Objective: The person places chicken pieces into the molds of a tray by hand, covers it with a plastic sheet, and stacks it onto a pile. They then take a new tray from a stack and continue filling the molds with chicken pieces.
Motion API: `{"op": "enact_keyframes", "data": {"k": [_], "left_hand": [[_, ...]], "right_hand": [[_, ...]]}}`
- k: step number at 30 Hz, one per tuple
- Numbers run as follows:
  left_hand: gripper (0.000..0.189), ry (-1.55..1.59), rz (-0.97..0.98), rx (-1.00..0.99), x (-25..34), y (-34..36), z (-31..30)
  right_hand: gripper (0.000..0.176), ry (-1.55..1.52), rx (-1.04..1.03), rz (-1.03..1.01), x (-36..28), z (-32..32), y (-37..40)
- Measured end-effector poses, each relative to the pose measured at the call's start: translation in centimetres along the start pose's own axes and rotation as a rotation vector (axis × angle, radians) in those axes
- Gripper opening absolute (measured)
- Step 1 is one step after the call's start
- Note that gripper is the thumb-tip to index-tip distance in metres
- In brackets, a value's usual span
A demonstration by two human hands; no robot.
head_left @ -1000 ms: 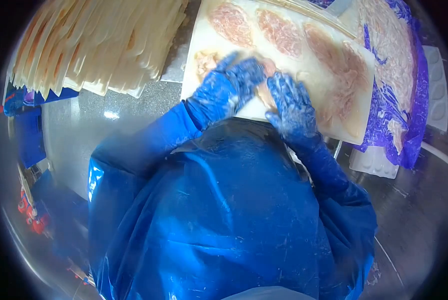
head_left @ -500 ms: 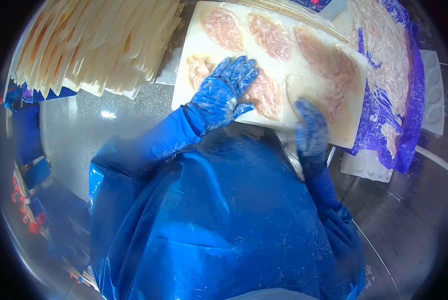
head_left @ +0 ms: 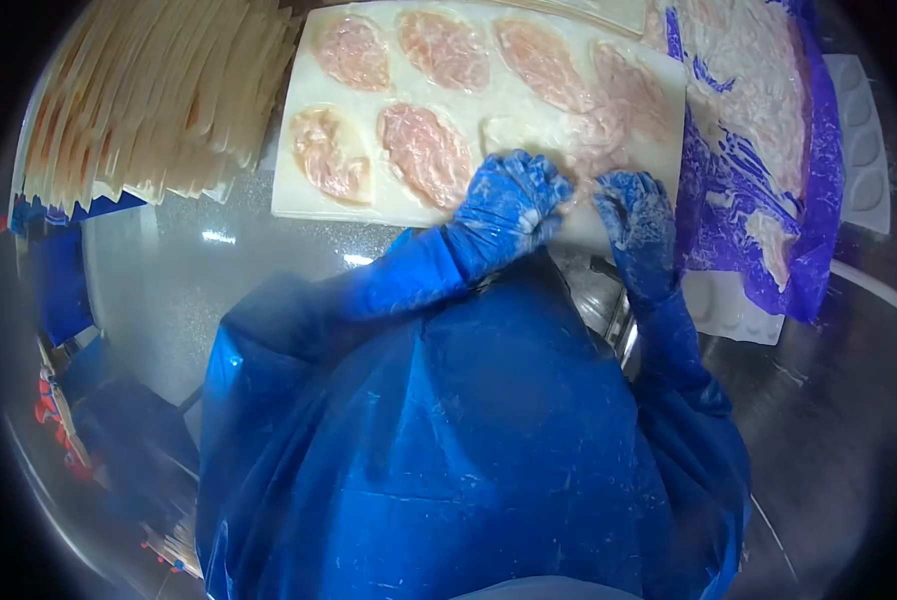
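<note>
A white moulding tray [head_left: 298, 195] with leaf-shaped hollows lies before me, several hollows filled with pale pink raw meat [head_left: 423, 150]. At its near edge my left hand [head_left: 518, 200], in a blue glove smeared with residue, has its fingers curled over the partly bare lower hollow. Close beside it on the right, my right hand [head_left: 636, 212] is likewise gloved and curled at the tray's lower right. A loose clump of raw meat [head_left: 598, 140] stretches down between the two hands and meets the fingers of both. The fingertips themselves are largely hidden.
A tall stack of pale, stained trays [head_left: 158, 110] stands at upper left. On the right, a large mass of raw meat [head_left: 743, 80] rests on purple plastic film [head_left: 818, 200]. White moulded trays [head_left: 861, 150] show beyond the film. A blue apron [head_left: 448, 420] covers my front.
My left hand has moved right from lying flat on the lower middle meat to curling by the loose clump. My right hand has risen onto the tray's edge. The view has shifted slightly.
</note>
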State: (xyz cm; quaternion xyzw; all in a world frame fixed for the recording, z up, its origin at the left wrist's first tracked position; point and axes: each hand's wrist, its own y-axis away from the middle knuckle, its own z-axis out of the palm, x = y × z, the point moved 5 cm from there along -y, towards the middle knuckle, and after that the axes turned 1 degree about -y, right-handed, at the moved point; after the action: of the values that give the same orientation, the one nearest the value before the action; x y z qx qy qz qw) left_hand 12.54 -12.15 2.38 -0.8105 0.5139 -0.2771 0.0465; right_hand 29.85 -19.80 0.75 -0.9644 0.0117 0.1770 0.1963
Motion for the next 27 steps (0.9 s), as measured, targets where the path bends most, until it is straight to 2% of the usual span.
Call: {"op": "enact_keyframes", "data": {"k": [1,3,4,5,7,8,10,11,13,15,17,18,19,20,22,23,25,27], "left_hand": [[0.043,-0.001,-0.003,0.002,-0.4,0.1,0.9],[0.033,-0.115,-0.090,-0.119,-1.3,-0.3,1.3],[0.033,-0.113,-0.095,-0.117,-1.4,-0.1,1.3],[0.031,-0.046,-0.134,0.000,-1.6,-0.1,0.3],[0.029,0.077,-0.193,0.173,-0.6,-0.7,-0.7],[0.029,0.077,-0.201,0.175,0.2,-1.0,0.0],[0.030,0.061,-0.095,0.141,2.0,-1.5,1.4],[0.026,0.047,-0.087,0.130,1.4,-1.5,2.3],[0.022,0.165,-0.119,0.115,-0.2,-1.1,2.5],[0.012,0.358,-0.212,0.157,-1.1,-0.4,2.0],[0.012,0.408,-0.279,0.127,-1.5,-0.4,0.8],[0.012,0.464,-0.339,0.099,-1.7,-0.7,0.2],[0.013,0.512,-0.322,0.099,-1.6,-1.0,-0.2],[0.013,0.508,-0.321,0.095,-1.8,-1.3,-0.5],[0.013,0.406,-0.093,0.134,-1.6,-2.1,-1.6],[0.013,0.395,-0.093,0.133,-1.6,-2.2,-2.1],[0.014,0.517,-0.267,0.064,-2.6,-2.1,-2.7],[0.016,0.492,-0.313,0.046,-2.8,-1.8,-3.2]], "right_hand": [[0.018,0.048,-0.091,0.036,1.0,-0.7,0.4],[0.018,0.075,-0.140,0.026,1.3,-3.3,0.2],[0.018,0.096,-0.193,0.010,1.4,-3.8,0.4],[0.018,0.097,-0.194,0.006,1.8,-3.8,0.5],[0.016,0.042,0.085,0.018,2.5,-5.0,0.5],[0.016,0.041,0.079,0.013,2.3,-4.8,0.3],[0.020,0.147,-0.107,-0.126,1.0,-3.6,-0.3],[0.020,0.150,-0.101,-0.129,1.3,-4.1,-0.6],[0.019,0.093,-0.203,0.029,2.8,-4.6,-0.6],[0.022,0.130,-0.159,0.029,3.8,-5.5,-0.8],[0.027,0.160,-0.114,0.034,3.6,-5.9,-1.3],[0.023,-0.065,-0.049,0.028,2.6,-5.9,-2.1],[0.020,-0.289,0.017,0.025,1.8,-5.7,-2.7],[0.020,-0.293,0.020,0.027,0.9,-4.6,-3.3],[0.022,-0.360,-0.037,-0.260,-1.9,-2.4,-4.3],[0.022,-0.367,-0.030,-0.265,-1.9,-1.8,-4.1],[0.024,-0.517,-0.190,-0.075,-1.2,0.3,-4.4],[0.022,-0.628,-0.182,0.053,-1.1,-0.6,-4.7]]}}
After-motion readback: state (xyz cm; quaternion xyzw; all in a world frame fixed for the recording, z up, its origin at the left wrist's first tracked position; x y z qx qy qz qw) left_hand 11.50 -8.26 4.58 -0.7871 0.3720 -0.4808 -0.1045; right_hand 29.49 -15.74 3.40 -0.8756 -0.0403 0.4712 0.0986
